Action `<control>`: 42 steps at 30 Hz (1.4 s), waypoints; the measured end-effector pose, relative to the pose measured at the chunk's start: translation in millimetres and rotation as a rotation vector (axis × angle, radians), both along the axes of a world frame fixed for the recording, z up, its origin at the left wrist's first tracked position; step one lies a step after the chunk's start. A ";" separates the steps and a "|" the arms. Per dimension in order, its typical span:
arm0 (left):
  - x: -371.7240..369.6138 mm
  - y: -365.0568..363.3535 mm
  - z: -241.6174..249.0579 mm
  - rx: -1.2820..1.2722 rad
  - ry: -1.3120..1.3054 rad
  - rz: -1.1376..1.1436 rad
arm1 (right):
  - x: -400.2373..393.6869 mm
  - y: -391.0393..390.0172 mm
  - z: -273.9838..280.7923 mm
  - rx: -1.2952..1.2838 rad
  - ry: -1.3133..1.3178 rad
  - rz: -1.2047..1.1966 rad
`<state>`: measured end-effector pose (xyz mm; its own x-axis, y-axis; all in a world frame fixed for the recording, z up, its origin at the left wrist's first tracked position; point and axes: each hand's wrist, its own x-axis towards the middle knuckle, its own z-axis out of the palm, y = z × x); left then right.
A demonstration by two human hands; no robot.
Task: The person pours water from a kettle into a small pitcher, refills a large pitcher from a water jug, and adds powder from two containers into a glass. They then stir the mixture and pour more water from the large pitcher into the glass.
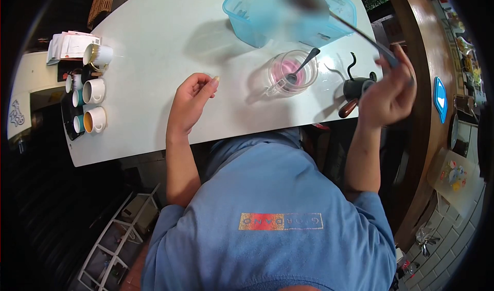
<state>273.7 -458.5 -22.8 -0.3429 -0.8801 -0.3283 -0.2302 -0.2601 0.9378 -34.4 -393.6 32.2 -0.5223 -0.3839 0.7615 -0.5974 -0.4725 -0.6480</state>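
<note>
My right hand (388,93) is raised at the right, its fingers closed round the thin dark handle of a long spoon (360,34). The spoon's dark far end is blurred above the light-blue plastic containers (244,26). My left hand (194,98) is over the table's near side, fingers curled in and thumb against them, with nothing visible in it. Between my hands stands a clear glass mug (272,88) with pink contents. A dark metal spoon (310,59) leans inside it. By my right hand sits a small black gooseneck kettle (353,89) with a wooden handle.
Several mugs (96,91) stand on the left side of the white table (149,44), near stacked papers (77,45). A blue lid (440,99) lies on the wooden ledge at the right. A white rack (116,234) stands below the table at the left.
</note>
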 end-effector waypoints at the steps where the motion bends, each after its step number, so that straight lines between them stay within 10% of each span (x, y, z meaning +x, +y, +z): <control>1: 1.3 1.6 0.0 -0.004 0.021 0.002 | 4.9 -13.8 3.5 0.035 -0.048 0.047; 21: 14.9 14.6 -4.0 0.013 0.036 0.093 | 45.2 -82.8 -2.2 0.718 0.518 0.011; 33: -44.4 8.4 -17.2 0.002 -0.026 -0.276 | -61.6 106.8 -73.7 0.452 -0.418 -0.459; 38: -70.7 15.8 -4.2 -0.122 -0.147 -0.491 | -13.3 122.4 -85.2 0.802 -1.218 -0.031; 42: -82.1 16.7 -22.6 0.063 -0.122 -0.502 | 5.4 103.4 -82.6 0.743 -1.352 0.147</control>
